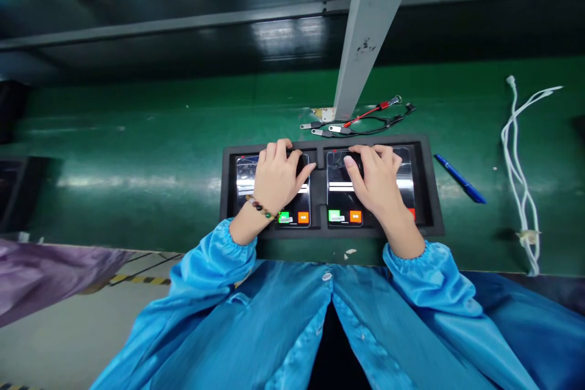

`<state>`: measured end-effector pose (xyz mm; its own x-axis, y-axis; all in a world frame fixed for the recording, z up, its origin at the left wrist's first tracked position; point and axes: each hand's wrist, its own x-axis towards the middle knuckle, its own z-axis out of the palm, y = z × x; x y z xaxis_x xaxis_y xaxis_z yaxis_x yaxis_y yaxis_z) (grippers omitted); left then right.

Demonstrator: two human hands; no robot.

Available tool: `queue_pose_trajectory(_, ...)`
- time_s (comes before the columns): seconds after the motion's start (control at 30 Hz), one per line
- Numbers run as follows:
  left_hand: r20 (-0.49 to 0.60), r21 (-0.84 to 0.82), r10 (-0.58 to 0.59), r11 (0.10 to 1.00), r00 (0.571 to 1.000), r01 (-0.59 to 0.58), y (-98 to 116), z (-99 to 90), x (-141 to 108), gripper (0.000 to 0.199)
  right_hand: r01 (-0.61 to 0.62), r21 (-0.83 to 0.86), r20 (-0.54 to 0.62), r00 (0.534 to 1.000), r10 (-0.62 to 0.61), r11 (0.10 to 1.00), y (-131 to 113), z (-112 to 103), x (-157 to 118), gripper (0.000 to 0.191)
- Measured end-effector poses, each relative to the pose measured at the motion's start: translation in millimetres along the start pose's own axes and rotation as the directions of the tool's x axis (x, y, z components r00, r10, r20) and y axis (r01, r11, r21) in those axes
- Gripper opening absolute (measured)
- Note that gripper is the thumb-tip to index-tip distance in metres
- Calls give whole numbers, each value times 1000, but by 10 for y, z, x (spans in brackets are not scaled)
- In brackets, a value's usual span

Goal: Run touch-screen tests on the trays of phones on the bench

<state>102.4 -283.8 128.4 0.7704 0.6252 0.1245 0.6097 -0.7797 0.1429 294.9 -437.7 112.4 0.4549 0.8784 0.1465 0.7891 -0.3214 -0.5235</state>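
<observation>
Two tablets with lit screens lie side by side in a black foam tray (pixel 322 189). My left hand (pixel 278 175) rests over the left tablet (pixel 301 200), its fingers bent near the top edge and its thumb stretched out to the right. A beaded bracelet (pixel 261 208) circles that wrist. Over the right tablet (pixel 342 200) lies my right hand (pixel 375 178), thumb apart, fingertips at the upper edge. Green and orange buttons show at the bottom of both screens. Neither hand closes round anything; whether the fingertips press the glass is hard to see.
Behind the tray lie short black and red cables (pixel 365 125) by a grey metal post (pixel 372 30). A blue pen (pixel 460 178) and a white cable (pixel 516 170) lie right on the green bench (pixel 137 134). A co-worker's purple sleeve (pixel 50 274) is at left.
</observation>
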Motion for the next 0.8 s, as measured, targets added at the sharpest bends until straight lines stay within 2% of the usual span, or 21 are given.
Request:
queue_pose_trajectory(0.13, -25, -77, -37, 996, 999, 35, -31, -91, 21, 40, -12, -29, -19, 1000, 12, 1000, -6, 6, 9, 49)
queue_pose_trajectory(0.23, -106, -179, -43, 984, 993, 23, -64, -353, -79, 36, -15, -35, -34, 999, 13, 999, -1, 24, 6, 48)
queue_pose_trajectory(0.33, -166, -276, -13, 961, 986, -34, -56, -645, -289, 35, -3, -22, -51, 999, 2, 1000, 9, 57, 10, 48)
queue_pose_trajectory(0.4, -185, -280, -24, 959, 983, -30, -35, -743, -391, 35, 0, -1, -63, 998, 0, 1000, 12, 60, 20, 47)
queue_pose_trajectory(0.47, -186, -255, -41, 967, 982, -8, -25, -718, -395, 35, 2, 26, -82, 997, 0, 1000, 23, 16, 13, 46)
queue_pose_trajectory(0.57, -111, -244, -39, 970, 993, 11, -61, -503, -236, 36, -22, 41, -188, 982, 29, 999, 84, -160, -96, 46)
queue_pose_trajectory(0.7, 11, -245, -11, 969, 1000, 13, -156, -191, -71, 40, -63, 48, -354, 932, 76, 997, 277, -431, -493, 45)
queue_pose_trajectory(0.8, 11, -267, 22, 963, 1000, -18, -227, -113, -164, 41, -95, 46, -394, 913, 105, 994, 445, -478, -841, 41)
